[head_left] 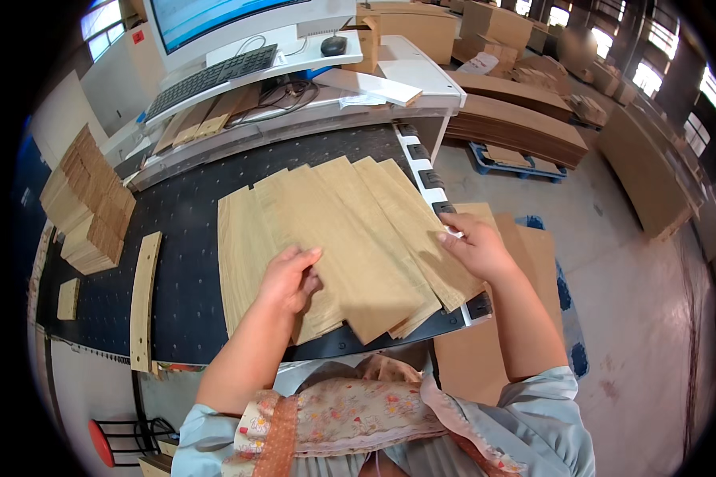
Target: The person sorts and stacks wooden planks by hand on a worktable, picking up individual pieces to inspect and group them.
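Note:
Several thin, light wood-grain panels [410,222] lie overlapped like a fan on a black, dotted work table [187,230]. My left hand [290,278] is closed on the left edge of the middle panel [346,258], thumb on top and fingers curled beneath. That panel lies over its neighbours, its near corner reaching past them toward me. At the right edge of the rightmost panel, my right hand [479,245] has its thumb and index finger apart. Its thumb tip is close to the panel edge; whether it touches is hard to tell.
A drilled wooden strip [144,302], a small block [68,299] and stacked wood pieces [91,203] occupy the table's left. Behind stands a desk with a monitor, keyboard [215,79] and mouse [334,45]. Brown boards [509,123] lie on a blue pallet [517,163] at the right.

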`<state>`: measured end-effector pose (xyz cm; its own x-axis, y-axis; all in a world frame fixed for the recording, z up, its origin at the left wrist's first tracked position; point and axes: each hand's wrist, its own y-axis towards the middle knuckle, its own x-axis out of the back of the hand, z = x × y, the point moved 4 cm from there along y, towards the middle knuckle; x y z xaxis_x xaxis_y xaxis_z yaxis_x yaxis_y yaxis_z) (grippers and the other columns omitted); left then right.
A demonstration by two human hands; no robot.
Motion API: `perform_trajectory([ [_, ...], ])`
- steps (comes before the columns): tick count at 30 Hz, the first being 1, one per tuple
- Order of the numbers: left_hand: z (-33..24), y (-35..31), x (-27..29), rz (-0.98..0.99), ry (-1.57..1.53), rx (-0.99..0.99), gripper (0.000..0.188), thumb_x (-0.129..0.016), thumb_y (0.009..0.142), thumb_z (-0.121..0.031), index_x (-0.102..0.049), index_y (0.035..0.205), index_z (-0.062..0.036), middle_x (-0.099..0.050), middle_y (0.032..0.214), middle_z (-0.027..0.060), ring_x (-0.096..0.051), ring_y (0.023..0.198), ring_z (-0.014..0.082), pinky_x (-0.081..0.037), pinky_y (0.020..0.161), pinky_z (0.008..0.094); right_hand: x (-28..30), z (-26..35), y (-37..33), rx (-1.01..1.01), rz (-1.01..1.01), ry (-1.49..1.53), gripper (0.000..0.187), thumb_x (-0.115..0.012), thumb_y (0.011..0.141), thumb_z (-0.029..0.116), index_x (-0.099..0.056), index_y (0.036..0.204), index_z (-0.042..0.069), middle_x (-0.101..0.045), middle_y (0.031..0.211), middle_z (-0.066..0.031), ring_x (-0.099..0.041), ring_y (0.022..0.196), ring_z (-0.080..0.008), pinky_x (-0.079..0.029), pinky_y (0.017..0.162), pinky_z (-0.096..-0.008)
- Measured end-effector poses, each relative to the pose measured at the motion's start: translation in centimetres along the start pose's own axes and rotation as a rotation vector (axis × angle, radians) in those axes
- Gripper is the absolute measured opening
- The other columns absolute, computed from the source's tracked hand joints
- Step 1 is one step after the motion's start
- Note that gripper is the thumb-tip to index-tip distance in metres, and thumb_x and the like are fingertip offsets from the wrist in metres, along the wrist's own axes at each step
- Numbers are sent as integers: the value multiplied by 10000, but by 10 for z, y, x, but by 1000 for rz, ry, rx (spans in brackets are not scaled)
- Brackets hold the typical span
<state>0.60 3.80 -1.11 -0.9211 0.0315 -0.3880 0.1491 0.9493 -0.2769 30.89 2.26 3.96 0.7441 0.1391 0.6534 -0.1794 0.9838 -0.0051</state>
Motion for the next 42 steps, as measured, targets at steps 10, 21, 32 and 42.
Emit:
perform_trajectory([
  [10,5,9,-43,187,220,-45,372,-606,855,-129,-494,1174,26,-594,909,52,-541,765,117,-456,653,236,-45,-5,-20,11,-11,702,556,-620,835,32,-402,1347,21,-508,1219,-87,-475,1107,-152,-390,925,-288],
  [21,-6,-41,70,-44,1376,-543,617,-705,743,-225,-460,1263,-2,-485,1233,236,-432,1183,373,-351,1007,418,13,-89,-13,-132,-12,515,508,-577,838,-29,-443,1326,13,-571,1201,-92,-530,1103,-165,-419,934,-295],
  [32,-7,-76,92,214,1477,-456,690,-694,761,-338,-425,1331,-58,-368,1419,159,-268,1346,353,-222,1096,437,-111,126,-51,535,42,-239,613,-691,786,210,-429,1309,25,-423,1313,-241,-436,1196,-404,-384,994,-436],
  [42,-16,-82,162,-132,1439,-463,802,-731,705,-408,-417,1326,-10,-316,1380,323,-289,1293,478,-260,1075,462,-199,115,-15,256,-61,-492,738,-711,755,340,-373,1325,15,-392,1314,-265,-387,1205,-452,-350,1011,-480],
])
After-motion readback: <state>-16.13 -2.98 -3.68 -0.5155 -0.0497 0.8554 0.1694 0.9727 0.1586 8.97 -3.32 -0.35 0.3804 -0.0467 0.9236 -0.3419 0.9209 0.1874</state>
